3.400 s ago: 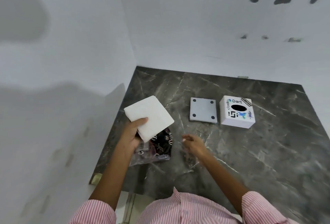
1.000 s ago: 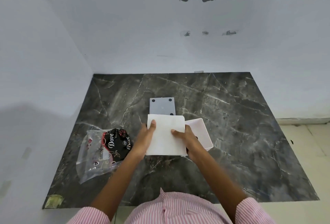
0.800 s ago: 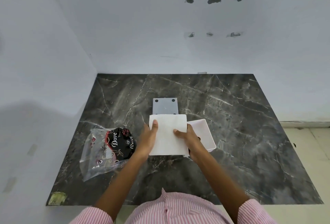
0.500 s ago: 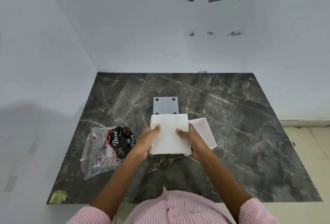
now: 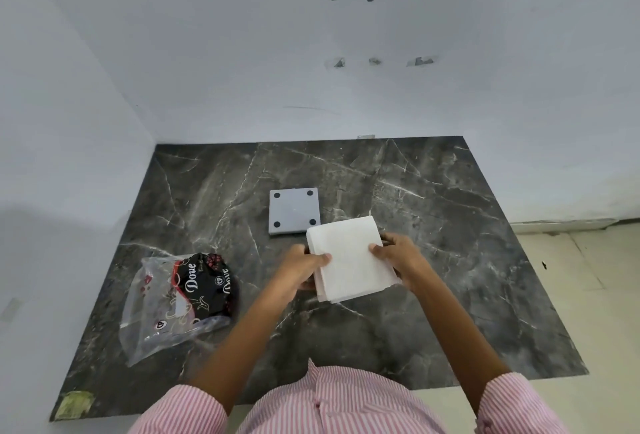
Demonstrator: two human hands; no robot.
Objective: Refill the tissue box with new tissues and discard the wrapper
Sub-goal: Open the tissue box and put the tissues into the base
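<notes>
Tissues [image 5: 349, 257], a white stack, sit between both hands just in front of the grey lid [image 5: 293, 211], one corner overlapping the lid's near right corner in this view. The left hand [image 5: 300, 269] curls around the stack's left edge, thumb on top and fingers underneath; the right hand [image 5: 398, 257] grips the right edge the same way. Both are closed on the stack, not flat or spread. The box itself is hidden under the stack, so whether the tissues have entered it cannot be told.

The step in hand appears to be seating the stack into the open box. To do it well, the stack's edges should be squared with the box walls before pressing, since it now sits slightly turned relative to the lid. Both sides should go down evenly, so loose sheets do not fold over a wall or fan out at the near edge, where the layers already look a little splayed. Fingers underneath need to slip out as the stack settles.

The wrapper [image 5: 180, 302] lies on the counter [image 5: 433, 212] well to the left of the lid and has not yet been discarded.
</notes>
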